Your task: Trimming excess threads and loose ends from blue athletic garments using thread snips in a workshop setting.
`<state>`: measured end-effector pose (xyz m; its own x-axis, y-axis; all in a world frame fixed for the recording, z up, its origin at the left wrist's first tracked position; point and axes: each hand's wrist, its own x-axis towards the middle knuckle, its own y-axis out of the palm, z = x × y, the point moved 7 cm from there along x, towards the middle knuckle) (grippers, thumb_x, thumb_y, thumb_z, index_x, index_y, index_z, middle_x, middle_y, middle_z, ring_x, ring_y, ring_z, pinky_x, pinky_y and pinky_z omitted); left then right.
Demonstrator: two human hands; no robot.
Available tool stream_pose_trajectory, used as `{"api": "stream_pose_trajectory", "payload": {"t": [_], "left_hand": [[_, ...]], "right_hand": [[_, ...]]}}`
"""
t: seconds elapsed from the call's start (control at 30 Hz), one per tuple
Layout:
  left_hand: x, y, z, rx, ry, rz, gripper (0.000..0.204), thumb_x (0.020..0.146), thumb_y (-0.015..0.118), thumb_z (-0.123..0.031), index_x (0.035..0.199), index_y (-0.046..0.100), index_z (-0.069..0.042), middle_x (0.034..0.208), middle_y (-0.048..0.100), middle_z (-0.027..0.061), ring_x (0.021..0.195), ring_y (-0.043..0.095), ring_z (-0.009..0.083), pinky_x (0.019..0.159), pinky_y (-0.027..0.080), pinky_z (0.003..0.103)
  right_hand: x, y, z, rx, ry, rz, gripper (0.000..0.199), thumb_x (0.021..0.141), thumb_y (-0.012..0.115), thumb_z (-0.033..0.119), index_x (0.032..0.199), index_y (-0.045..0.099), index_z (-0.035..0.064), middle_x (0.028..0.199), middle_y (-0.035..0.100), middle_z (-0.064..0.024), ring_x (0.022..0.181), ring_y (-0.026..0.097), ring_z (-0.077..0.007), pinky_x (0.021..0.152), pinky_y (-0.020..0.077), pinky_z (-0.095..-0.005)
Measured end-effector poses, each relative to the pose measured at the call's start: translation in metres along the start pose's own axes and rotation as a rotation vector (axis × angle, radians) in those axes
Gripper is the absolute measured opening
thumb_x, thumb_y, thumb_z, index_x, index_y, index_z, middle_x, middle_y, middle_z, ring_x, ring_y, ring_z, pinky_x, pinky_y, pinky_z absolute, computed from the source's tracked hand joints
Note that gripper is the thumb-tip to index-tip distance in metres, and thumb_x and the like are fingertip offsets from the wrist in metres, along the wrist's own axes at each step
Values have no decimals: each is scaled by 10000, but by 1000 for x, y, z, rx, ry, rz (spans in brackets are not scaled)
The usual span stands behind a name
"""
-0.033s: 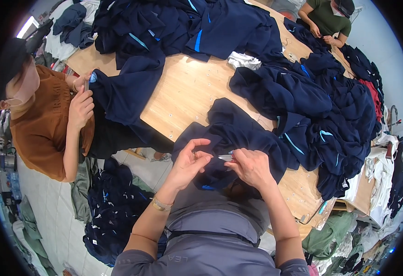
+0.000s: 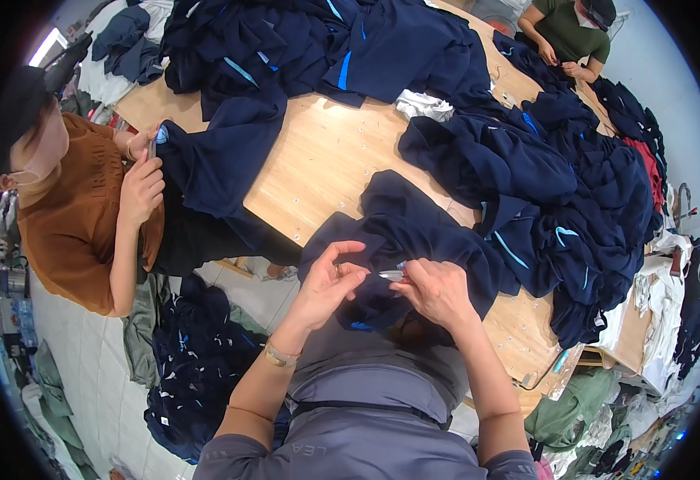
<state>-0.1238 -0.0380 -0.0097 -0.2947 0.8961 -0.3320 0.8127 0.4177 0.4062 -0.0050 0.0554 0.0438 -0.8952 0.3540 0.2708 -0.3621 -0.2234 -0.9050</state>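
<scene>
In front of my waist, my right hand [image 2: 438, 292] grips small thread snips [image 2: 391, 274], their pale blades pointing left at my other hand. My left hand [image 2: 330, 282] is a short way off, thumb and fingertips drawn together in a pinch. Whatever those fingertips hold, if anything, is too small to make out. Beneath and behind both hands a navy garment [image 2: 402, 216] lies bunched over the table edge and hangs toward my lap. A scrap of bright blue [image 2: 360, 326] shows low on it.
More navy garments [image 2: 526, 168] with light blue strips are heaped on the wooden table [image 2: 310, 160]. A co-worker in brown [image 2: 86, 208] handles navy cloth at left; another in green [image 2: 572, 32] works at far right. A navy pile [image 2: 194, 352] sits on the floor at my left.
</scene>
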Motion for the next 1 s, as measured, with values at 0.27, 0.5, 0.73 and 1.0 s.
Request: {"api": "stream_pose_trajectory", "payload": {"t": [0.27, 0.5, 0.73, 1.0], "left_hand": [[1, 0, 2, -81, -35, 6, 377, 840, 571, -36, 1188, 427, -45, 809, 560, -9, 699, 478, 27, 577, 389, 160], [1, 2, 1, -52, -25, 20, 375, 840, 568, -33, 1187, 426, -35, 803, 560, -6, 693, 476, 26, 575, 393, 165], [-1, -16, 5, 144, 43, -87, 363, 839, 572, -40, 1175, 435, -52, 827, 574, -4, 700, 483, 14, 580, 382, 152], [-4, -22, 25, 75, -58, -150, 342, 836, 596, -68, 1148, 458, -74, 806, 588, -22, 658, 478, -2, 527, 340, 129]], "right_hand": [[1, 2, 5, -82, -55, -2, 296, 747, 651, 356, 724, 507, 98, 622, 505, -36, 547, 544, -195, 502, 387, -305], [3, 1, 9, -89, -100, -39, 321, 765, 629, 395, 688, 486, 118, 580, 483, -20, 510, 541, -157, 457, 371, -287], [-7, 11, -26, 355, 396, -16, 306, 841, 587, 307, 874, 460, 31, 671, 579, -138, 582, 573, -330, 523, 448, -373], [-12, 33, -10, 807, 507, -175, 145, 814, 622, 103, 862, 520, 12, 556, 487, -47, 475, 419, -79, 458, 358, -241]]}}
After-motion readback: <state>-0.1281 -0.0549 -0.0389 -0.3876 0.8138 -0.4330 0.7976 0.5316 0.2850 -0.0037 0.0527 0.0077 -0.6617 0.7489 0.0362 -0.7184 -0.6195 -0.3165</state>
